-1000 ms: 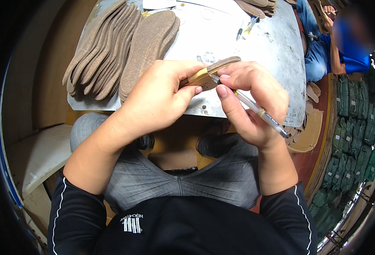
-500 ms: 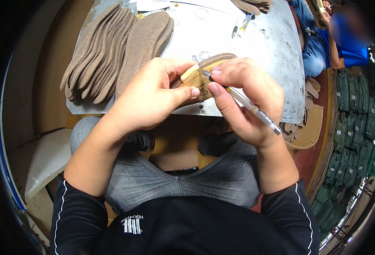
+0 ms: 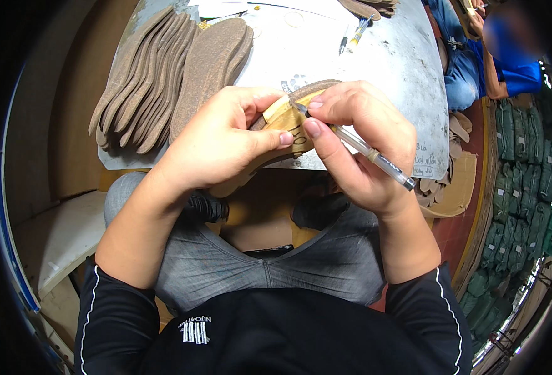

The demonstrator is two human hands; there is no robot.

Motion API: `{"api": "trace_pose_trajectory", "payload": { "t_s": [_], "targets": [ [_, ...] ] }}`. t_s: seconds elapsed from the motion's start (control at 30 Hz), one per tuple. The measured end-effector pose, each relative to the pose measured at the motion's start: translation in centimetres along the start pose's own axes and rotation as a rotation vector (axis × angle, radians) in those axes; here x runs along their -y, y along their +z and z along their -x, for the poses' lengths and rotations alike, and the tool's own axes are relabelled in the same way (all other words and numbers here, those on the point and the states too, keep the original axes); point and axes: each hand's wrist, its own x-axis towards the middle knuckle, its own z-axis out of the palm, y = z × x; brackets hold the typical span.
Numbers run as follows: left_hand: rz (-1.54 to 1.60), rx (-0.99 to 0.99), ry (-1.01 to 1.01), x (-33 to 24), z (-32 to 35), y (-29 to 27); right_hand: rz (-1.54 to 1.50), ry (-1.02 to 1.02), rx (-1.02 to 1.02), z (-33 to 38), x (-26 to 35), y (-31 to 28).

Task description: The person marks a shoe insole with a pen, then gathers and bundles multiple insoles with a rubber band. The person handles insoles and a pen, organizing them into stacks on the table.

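Closest to us, grey jeans (image 3: 263, 256) spread across a seated lap, and just beyond them both hands are busy! On the left hand (image 3: 229, 134), we see the fingers clamped around a brown sole (image 3: 313, 91) and the yellow piece (image 3: 279, 136) laid against it, thumb pressed on the yellow face; the pair is held tilted at the tabletop's near edge. Over to the right hand (image 3: 373, 140), its fingers pinching a clear pen (image 3: 376, 159), tip right at the line where yellow meets brown; whether it touches, we can't tell. We look on across the pale tabletop (image 3: 276, 56): a fanned row of brown soles (image 3: 141, 87) leaning at the left, two more overlapping soles (image 3: 210, 65) just beside it. Off the right edge, a cardboard box (image 3: 460, 190) sits by loose brown pieces. Farther up, we've got a dark pen (image 3: 343, 45), a thin ring (image 3: 293, 20) and white paper (image 3: 222, 9). Beyond, a co-worker in blue (image 3: 460, 81), and green bundles (image 3: 523, 181) stacked along the right.
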Motion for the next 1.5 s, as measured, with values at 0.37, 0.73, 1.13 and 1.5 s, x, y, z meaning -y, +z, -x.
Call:
{"api": "trace_pose_trajectory", "payload": {
  "t_s": [0.37,0.73,1.13,1.5],
  "targets": [
    [-0.07,-0.013,-0.053,-0.3,0.0,-0.2,-0.08,0.136,-0.195,0.6,0.0,0.3],
    [0.016,0.032,-0.013,-0.2,0.1,-0.2,-0.791,0.894,0.037,0.6,-2.1,-2.3],
    [-0.077,0.034,-0.056,-0.5,0.4,-0.5,-0.982,0.938,-0.113,1.4,-4.0,-3.0],
    [0.069,0.015,-0.056,-1.5,0.7,0.0,-1.291,0.89,-0.175,1.8,-4.7,-3.9]
  ]
}}
